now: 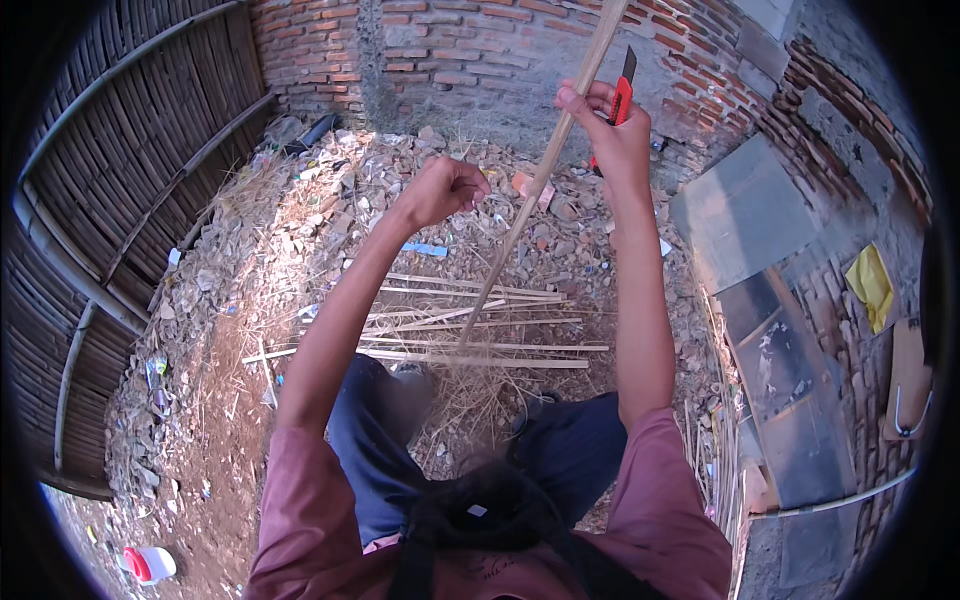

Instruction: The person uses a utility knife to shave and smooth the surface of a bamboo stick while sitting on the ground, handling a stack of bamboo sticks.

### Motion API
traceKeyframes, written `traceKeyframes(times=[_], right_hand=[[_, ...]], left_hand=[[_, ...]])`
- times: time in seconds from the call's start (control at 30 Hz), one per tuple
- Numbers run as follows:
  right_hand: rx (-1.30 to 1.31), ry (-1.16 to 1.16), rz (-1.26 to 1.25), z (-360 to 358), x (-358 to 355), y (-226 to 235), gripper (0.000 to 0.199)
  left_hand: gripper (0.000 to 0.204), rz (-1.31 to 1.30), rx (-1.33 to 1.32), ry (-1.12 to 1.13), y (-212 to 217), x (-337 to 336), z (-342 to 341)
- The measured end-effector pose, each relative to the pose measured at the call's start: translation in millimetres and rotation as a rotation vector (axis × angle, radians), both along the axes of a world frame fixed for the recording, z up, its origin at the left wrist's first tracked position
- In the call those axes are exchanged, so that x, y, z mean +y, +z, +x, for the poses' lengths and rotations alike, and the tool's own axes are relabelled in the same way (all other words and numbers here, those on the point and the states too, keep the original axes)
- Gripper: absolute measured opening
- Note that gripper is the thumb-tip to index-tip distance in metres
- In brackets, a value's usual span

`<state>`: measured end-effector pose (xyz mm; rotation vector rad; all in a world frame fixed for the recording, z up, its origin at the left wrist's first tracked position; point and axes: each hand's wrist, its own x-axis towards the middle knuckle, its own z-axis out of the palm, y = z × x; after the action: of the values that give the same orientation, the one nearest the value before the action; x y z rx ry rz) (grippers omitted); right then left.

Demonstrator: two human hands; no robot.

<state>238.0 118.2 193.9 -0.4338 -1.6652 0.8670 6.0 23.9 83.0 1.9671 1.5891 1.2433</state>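
Note:
My right hand (622, 140) is raised at the upper middle. Its thumb and fingers pinch a long, thin bamboo strip (541, 178), and a red utility knife (621, 100) is held in the same hand with its dark blade pointing up. The strip slants from the top edge down toward the ground between my legs. To the left of it, my left hand (447, 192) hovers with curled fingers, apart from the strip. Whether anything small sits in those fingers cannot be made out. Several cut bamboo strips (500, 347) lie on the ground before my feet.
Rubble and straw (300, 240) cover the ground. A bamboo-slat wall (110, 130) stands at the left, a brick wall (460, 45) ahead. Grey boards (745, 215) and a yellow cloth (870, 287) are at the right. A red and white object (148, 564) lies lower left.

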Motion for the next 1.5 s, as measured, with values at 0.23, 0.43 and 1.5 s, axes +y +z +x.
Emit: traceKeyframes(times=[0.23,0.43,1.5], right_hand=[[-0.062,0.043,-0.038,7.1,-8.8,1.8,0.034],[-0.041,0.131,0.003,6.6,-11.9,-1.7,0.034],[0.427,0.418,-0.144,59.1,-22.9,19.9,0.037]], left_hand=[[0.039,0.213,0.081,0.042,-15.1,1.7,13.0],[0.035,0.257,-0.267,-0.141,57.1,-7.4,47.4],[0.075,-0.062,0.233,-0.283,-42.8,-23.2,62.7]])
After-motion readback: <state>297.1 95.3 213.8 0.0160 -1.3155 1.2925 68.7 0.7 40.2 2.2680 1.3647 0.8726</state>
